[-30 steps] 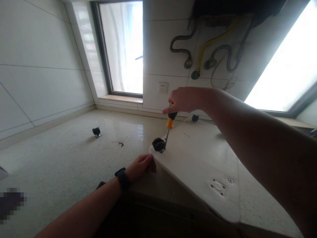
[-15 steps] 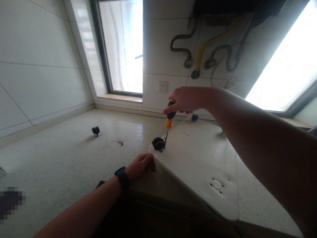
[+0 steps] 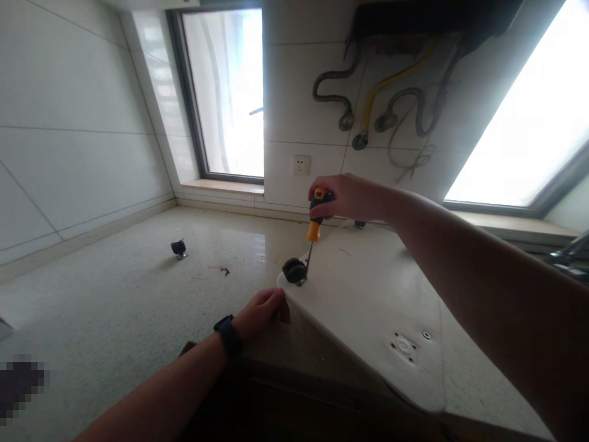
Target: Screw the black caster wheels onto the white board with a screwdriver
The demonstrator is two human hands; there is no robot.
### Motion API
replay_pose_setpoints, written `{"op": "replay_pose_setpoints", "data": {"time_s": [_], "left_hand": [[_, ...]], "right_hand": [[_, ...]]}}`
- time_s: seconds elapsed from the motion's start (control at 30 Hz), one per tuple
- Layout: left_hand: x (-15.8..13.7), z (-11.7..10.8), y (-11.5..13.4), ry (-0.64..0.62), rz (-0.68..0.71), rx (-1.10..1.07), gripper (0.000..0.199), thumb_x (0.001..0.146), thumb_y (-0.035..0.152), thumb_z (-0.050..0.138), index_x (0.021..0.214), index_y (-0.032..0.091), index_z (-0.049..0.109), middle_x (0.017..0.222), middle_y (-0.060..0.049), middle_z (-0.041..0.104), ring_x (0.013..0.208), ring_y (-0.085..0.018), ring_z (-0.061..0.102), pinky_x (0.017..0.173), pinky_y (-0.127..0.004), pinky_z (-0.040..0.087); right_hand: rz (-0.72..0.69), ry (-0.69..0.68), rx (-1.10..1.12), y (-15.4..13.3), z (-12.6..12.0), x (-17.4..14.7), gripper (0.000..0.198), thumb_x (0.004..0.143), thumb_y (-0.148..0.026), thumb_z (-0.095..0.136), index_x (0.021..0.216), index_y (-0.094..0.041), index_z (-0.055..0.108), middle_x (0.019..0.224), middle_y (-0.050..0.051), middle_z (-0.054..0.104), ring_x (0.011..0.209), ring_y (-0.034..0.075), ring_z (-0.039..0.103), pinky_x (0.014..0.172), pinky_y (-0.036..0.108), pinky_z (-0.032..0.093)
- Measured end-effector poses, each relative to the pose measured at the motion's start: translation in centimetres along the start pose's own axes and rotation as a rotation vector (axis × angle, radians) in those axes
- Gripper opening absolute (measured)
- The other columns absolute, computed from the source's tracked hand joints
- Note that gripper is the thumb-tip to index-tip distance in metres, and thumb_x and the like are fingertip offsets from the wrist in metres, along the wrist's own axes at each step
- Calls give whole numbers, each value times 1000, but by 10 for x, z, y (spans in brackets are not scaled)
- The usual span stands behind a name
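My right hand [image 3: 344,195] is wrapped round the handle of a yellow and black screwdriver [image 3: 313,232]. Its shaft points down to the metal plate of a black caster [image 3: 293,271], at the left corner of a white board [image 3: 350,294]. Just below that corner, my left hand [image 3: 264,309] has curled fingers and pinches the board's edge; a dark watch is on that wrist. Nearer to me, the board shows a bare caster mount [image 3: 404,348] with several holes. Another caster [image 3: 360,224] is partly hidden behind my right hand at the board's far end.
A loose caster [image 3: 178,248] and some small screws [image 3: 224,271] lie on the speckled countertop [image 3: 138,307], left of the board. Behind are a wall socket [image 3: 301,165], a yellow pipe [image 3: 386,84] and flexible hoses. A metal faucet [image 3: 570,255] shows at the right edge.
My right hand has turned on the screwdriver handle and sits slightly lower, its grip rotated. The tip stays at the caster plate. My left hand keeps its place; the camera view has shifted slightly.
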State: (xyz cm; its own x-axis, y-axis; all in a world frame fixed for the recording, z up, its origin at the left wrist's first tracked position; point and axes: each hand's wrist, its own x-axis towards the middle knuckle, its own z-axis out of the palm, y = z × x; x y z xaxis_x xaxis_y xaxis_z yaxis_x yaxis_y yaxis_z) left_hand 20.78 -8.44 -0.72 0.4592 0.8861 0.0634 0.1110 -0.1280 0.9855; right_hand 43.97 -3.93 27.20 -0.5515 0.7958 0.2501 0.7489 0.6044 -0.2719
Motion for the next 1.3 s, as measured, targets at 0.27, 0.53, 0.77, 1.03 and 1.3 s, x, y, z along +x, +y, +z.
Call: {"op": "replay_pose_setpoints", "data": {"time_s": [0.27,0.53,0.77,1.03,1.3], "left_hand": [[0,0,4,-5,-12,33,72,98,77,40,68,18,66,68,-8,70,65,-19,55,69,-32,42],[-1,0,5,-2,-24,16,71,96,79,42,71,17,67,70,-8,71,66,-19,57,69,-32,43],[0,0,1,6,-38,-1,72,95,80,42,72,17,67,70,-8,71,65,-19,57,69,-32,43],[0,0,1,0,-41,5,71,95,80,42,74,17,67,72,-8,71,67,-19,58,70,-33,44],[1,-1,-1,-2,-33,-8,70,97,78,42,72,17,67,70,-8,71,66,-19,57,68,-32,43]], "right_hand": [[40,66,55,2,13,-7,49,90,-52,65,128,-20,62,118,15,75,91,24,72,76,37,54],[-72,82,290,-1,21,-12,46,86,-46,74,124,-21,65,96,5,74,86,20,69,79,35,53],[34,338,-65,-17,34,-5,47,89,-57,69,110,-15,73,88,9,72,82,22,64,78,38,47],[-145,5,684,3,31,-12,65,88,-26,64,151,-28,48,131,8,66,114,21,66,98,40,56],[96,460,41,-16,42,-18,35,82,-53,77,91,-20,68,75,1,63,71,17,55,74,36,45]]}}
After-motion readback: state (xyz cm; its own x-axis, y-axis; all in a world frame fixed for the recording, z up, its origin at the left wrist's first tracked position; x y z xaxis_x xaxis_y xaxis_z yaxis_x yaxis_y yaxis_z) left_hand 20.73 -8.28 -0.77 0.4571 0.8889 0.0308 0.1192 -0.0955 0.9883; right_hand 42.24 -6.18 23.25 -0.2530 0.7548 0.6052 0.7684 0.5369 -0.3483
